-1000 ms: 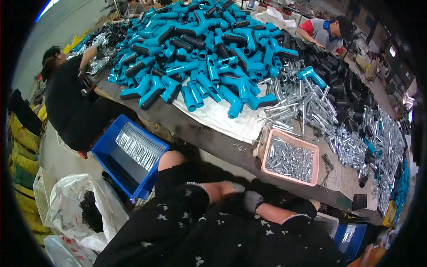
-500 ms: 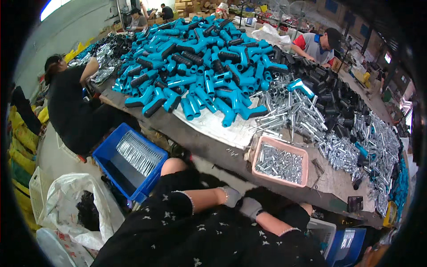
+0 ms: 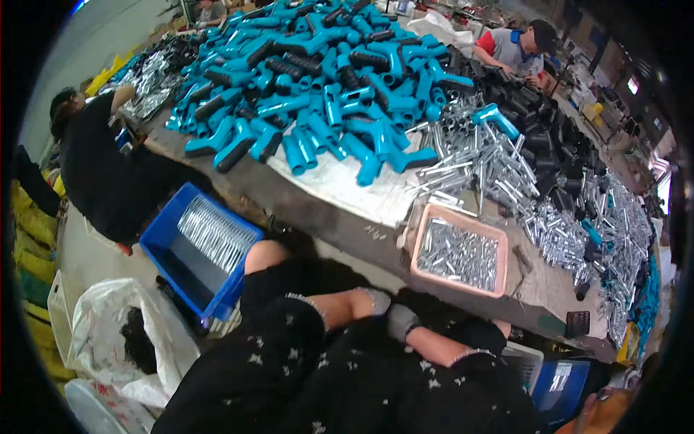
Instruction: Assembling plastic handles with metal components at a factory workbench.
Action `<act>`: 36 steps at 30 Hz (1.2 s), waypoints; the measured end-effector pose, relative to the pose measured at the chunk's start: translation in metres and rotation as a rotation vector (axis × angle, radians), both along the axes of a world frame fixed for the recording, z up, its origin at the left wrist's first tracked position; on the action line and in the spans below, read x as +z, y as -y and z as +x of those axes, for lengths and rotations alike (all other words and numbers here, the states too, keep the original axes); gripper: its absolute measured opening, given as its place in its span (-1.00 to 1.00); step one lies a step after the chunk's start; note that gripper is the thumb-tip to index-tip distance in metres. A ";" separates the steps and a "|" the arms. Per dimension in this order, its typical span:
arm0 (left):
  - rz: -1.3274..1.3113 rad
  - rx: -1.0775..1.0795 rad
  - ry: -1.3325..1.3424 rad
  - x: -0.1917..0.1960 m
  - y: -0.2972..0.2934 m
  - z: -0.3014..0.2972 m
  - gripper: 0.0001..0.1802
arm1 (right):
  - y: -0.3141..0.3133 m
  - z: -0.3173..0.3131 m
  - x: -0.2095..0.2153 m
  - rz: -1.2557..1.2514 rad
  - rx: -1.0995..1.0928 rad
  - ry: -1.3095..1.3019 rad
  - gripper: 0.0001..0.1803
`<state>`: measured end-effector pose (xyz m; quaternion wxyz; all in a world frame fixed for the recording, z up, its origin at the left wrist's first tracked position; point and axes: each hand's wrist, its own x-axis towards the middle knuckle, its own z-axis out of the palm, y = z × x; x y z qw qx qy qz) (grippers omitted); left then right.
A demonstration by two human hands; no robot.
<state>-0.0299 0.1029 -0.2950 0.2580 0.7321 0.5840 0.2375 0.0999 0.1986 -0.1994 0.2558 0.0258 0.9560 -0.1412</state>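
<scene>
Both hands are low over my lap, close together, in grey gloves. My left hand [image 3: 377, 302] bends inward at the wrist, and my right hand [image 3: 402, 322] is right beside it. Their fingers are hidden in the dark below, so I cannot make out any held thing. Ahead of them on the worktable edge stands a pink tray [image 3: 418, 269] of small silver metal pins. A large heap of teal plastic tool housings with black grips [image 3: 329, 105] covers the middle of the table. To its right lie loose silver metal tubes [image 3: 499, 163].
A blue bin [image 3: 194, 278] with rows of silver rods is by my left knee. A white sack [image 3: 170, 333] stands below it. Another blue bin [image 3: 560, 387] is low on the right. Black parts [image 3: 538, 137] are heaped far right. One person sits left, another works across the table.
The view has shifted slightly, so the table heap sits higher in the picture. Both hands stay together over my lap. The person across the table has moved their hands a little.
</scene>
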 end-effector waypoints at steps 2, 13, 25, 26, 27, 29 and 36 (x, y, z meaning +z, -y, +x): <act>-0.464 0.171 -0.137 0.082 0.010 -0.004 -0.65 | 0.004 0.003 -0.022 -0.024 -0.091 -0.119 -0.74; -0.375 0.092 0.060 0.131 0.034 0.005 -0.54 | 0.009 0.051 0.121 -0.210 -0.295 -0.194 -0.66; 0.033 0.194 0.034 0.210 0.058 0.038 -0.54 | 0.050 0.258 0.157 -0.732 -0.858 -0.724 -0.50; -0.204 0.400 0.726 0.193 0.048 0.039 -0.38 | 0.045 0.288 0.172 -0.552 -1.037 -0.682 -0.37; -0.052 0.306 0.516 0.206 0.040 0.054 -0.32 | 0.041 0.309 0.189 -0.388 -1.207 -0.743 -0.29; 0.088 0.211 0.289 0.227 0.041 0.075 -0.26 | 0.037 0.360 0.214 -0.301 -1.428 -0.847 -0.26; 0.147 0.035 -0.483 0.198 0.082 0.053 -0.42 | -0.029 0.433 0.219 0.271 -1.688 -0.779 -0.46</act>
